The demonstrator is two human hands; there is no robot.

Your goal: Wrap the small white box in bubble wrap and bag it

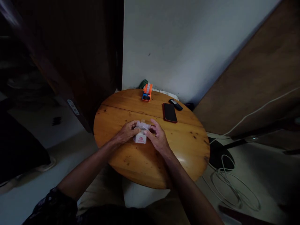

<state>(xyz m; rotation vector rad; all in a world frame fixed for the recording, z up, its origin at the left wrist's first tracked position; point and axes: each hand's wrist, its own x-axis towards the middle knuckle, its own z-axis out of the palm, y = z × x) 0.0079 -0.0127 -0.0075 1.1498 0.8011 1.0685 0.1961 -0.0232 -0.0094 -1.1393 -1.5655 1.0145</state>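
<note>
A small white box [140,138], crumpled plastic [143,125] at its top, sits between two hands at a wooden counter [185,147]. The left hand [128,132] grips it; the right hand [159,137] touches its side, its grip unclear. Beyond lie a phone [169,112] and an orange tape dispenser [147,92].

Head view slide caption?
Left hand and right hand at a small white box, round wooden table, orange tape dispenser beyond.

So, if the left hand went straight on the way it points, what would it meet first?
The left hand would first meet the small white box, which it touches; beyond, probably the right hand, though depth is unclear.
</note>
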